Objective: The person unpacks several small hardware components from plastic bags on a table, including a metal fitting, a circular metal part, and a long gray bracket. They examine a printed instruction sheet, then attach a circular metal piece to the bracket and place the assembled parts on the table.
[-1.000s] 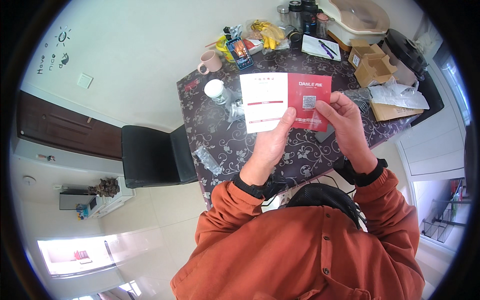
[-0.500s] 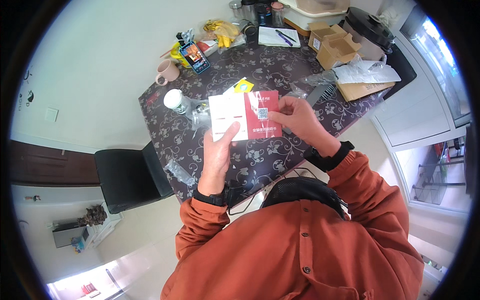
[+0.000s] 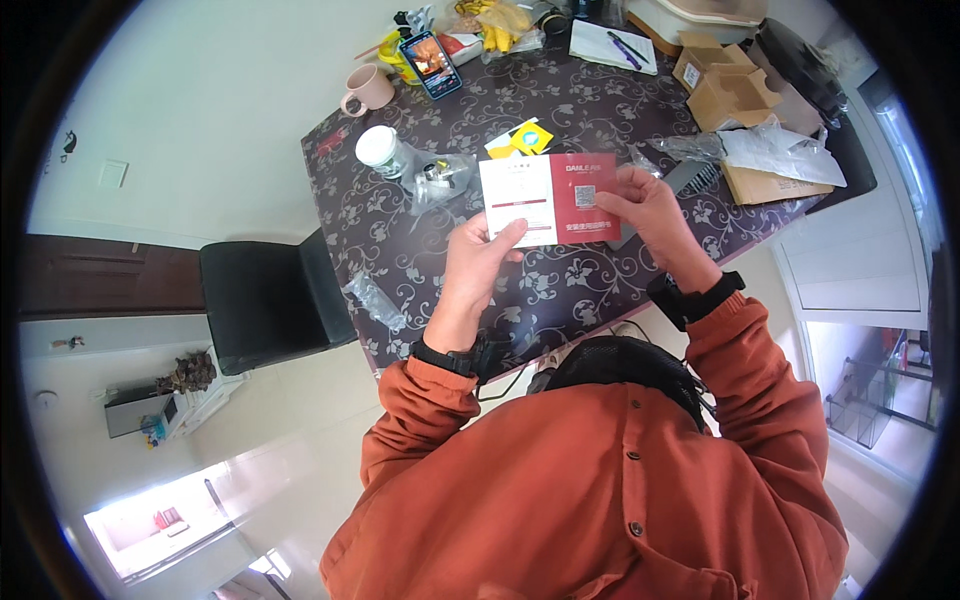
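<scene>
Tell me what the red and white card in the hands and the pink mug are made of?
The red and white card, held by the left hand and right hand, looks like thin, smooth paper or card: it is flat with a fold line down the middle. The pink mug seems ceramic, matte with a thick handle, though plastic is possible.

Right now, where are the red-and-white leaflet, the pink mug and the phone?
red-and-white leaflet (image 3: pixel 552 198), head view, on its centre fold
pink mug (image 3: pixel 372 88), head view, on its body
phone (image 3: pixel 431 62), head view, on its lit screen
</scene>
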Available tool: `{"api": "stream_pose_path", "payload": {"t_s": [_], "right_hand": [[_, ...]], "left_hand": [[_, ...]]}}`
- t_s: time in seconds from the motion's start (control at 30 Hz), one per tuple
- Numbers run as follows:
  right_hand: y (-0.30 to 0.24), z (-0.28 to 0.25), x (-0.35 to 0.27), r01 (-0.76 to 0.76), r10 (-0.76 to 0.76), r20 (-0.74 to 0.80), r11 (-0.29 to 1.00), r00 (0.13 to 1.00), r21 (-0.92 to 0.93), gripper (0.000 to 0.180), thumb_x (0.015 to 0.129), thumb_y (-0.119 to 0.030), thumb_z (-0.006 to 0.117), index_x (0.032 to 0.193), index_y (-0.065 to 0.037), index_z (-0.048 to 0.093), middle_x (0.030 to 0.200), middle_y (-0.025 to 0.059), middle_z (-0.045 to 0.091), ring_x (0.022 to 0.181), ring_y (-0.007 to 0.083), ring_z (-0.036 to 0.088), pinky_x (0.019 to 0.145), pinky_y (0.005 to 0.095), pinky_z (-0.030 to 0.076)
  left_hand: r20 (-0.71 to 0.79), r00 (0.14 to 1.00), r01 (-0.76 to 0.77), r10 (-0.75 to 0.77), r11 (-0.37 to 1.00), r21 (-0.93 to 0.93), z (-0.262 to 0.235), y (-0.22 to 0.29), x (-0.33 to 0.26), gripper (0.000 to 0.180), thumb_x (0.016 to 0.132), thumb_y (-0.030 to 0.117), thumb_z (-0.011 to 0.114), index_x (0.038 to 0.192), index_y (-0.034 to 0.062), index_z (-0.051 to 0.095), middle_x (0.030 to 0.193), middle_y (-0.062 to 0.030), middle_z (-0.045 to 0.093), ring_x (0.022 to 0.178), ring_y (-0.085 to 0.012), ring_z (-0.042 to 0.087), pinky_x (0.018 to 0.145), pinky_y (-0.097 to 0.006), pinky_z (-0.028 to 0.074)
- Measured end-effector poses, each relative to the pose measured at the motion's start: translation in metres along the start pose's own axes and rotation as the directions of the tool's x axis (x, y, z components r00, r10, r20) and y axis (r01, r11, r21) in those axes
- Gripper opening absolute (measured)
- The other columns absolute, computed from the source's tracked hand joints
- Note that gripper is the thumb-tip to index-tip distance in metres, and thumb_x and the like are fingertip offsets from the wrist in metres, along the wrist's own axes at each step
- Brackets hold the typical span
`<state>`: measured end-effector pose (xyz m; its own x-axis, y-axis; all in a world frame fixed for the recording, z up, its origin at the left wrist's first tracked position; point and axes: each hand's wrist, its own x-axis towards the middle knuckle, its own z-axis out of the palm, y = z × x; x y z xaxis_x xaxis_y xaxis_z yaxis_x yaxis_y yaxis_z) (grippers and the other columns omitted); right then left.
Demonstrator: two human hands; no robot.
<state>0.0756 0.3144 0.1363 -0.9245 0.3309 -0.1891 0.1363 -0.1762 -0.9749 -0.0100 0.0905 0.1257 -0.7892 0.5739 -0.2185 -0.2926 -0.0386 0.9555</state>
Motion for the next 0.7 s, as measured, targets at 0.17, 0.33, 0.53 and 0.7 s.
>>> {"api": "stream_pose_path", "payload": {"t_s": [0.17, 0.33, 0.53, 0.7], "right_hand": [[-0.017, -0.001, -0.003, 0.015, -0.016, 0.012, 0.999, 1.000, 0.043, 0.020, 0.085, -0.005, 0.067, 0.102, -0.003, 0.058, 0.094, 0.0043, 0.067, 0.082, 0.0075, 0.062, 0.074, 0.0213, 0.050], [-0.039, 0.000, -0.009, 0.098, -0.098, -0.004, 0.992, 0.995, 0.084, 0.019, 0.086, -0.006, 0.067, 0.103, -0.002, 0.059, 0.093, 0.0050, 0.068, 0.080, 0.0070, 0.061, 0.071, 0.0208, 0.049], [-0.061, -0.005, -0.019, 0.194, -0.194, -0.001, 0.979, 0.981, 0.068, 0.018, 0.088, -0.007, 0.066, 0.104, -0.002, 0.059, 0.092, 0.0044, 0.068, 0.081, 0.0060, 0.061, 0.073, 0.0203, 0.049], [-0.072, -0.009, -0.024, 0.230, -0.231, 0.005, 0.969, 0.973, 0.087, 0.017, 0.088, -0.006, 0.065, 0.104, -0.002, 0.060, 0.093, 0.0042, 0.068, 0.082, 0.0056, 0.061, 0.073, 0.0202, 0.049]], "left_hand": [[0.024, 0.999, -0.038, 0.039, 0.999, -0.039, 0.004, 0.013, -0.002, 0.022, 0.088, 0.017, 0.068, 0.104, 0.0021, 0.067, 0.096, -0.0051, 0.070, 0.081, -0.0083, 0.063, 0.062, -0.022, 0.047], [0.028, 0.990, -0.139, 0.139, 0.990, -0.024, 0.013, 0.033, -0.006, 0.024, 0.088, 0.017, 0.068, 0.105, 0.0014, 0.067, 0.095, -0.0054, 0.070, 0.080, -0.0077, 0.062, 0.061, -0.022, 0.047], [0.062, 0.971, -0.230, 0.231, 0.973, -0.021, 0.026, 0.052, -0.010, 0.024, 0.088, 0.018, 0.068, 0.105, 0.0009, 0.067, 0.094, -0.0046, 0.069, 0.077, -0.0069, 0.061, 0.061, -0.021, 0.048], [0.069, 0.965, -0.251, 0.253, 0.967, -0.027, 0.032, 0.059, -0.010, 0.023, 0.088, 0.017, 0.068, 0.105, 0.0009, 0.067, 0.094, -0.0047, 0.069, 0.077, -0.0074, 0.061, 0.061, -0.022, 0.048]]}}
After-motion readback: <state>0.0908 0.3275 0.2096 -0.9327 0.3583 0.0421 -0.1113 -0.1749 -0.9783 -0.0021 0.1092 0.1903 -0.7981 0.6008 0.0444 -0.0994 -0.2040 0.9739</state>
